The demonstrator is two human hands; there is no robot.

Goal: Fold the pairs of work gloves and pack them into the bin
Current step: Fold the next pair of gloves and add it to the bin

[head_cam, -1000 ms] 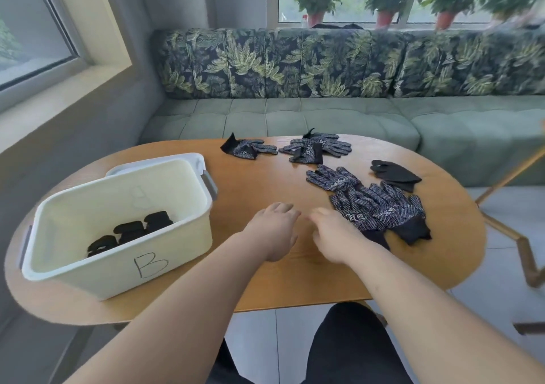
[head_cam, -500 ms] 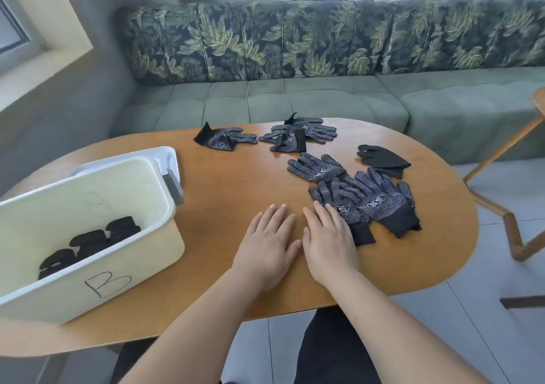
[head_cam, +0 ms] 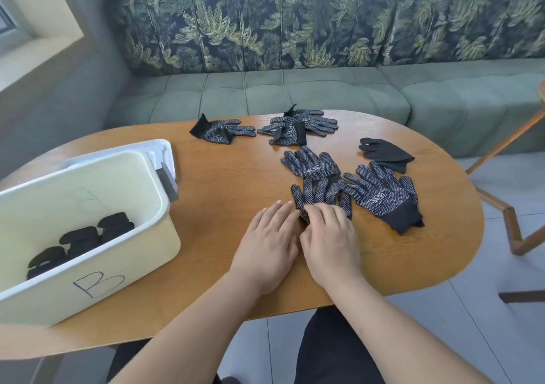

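Wood-grain oval table (head_cam: 224,201) nearest us, both bare hands on it. Left hand (head_cam: 267,248) lies flat, fingers straight, holding nothing. Right hand (head_cam: 327,242) sits beside it, fingers bent over the cuff end of the nearest glove (head_cam: 321,192), black knit with white grip dots. The cuff is hidden under the hand, so we cannot tell if it pinches or just presses. To the left is a cream plastic bin (head_cam: 141,251) marked B, its left side cut off, with black folded rolls (head_cam: 79,240) inside. Further out more dotted gloves (head_cam: 380,196) overlap beside one plain black glove (head_cam: 386,153), then a loose dotted group (head_cam: 295,131) near the far edge. Tufted green sofa (head_cam: 295,95) behind, leaf-print back
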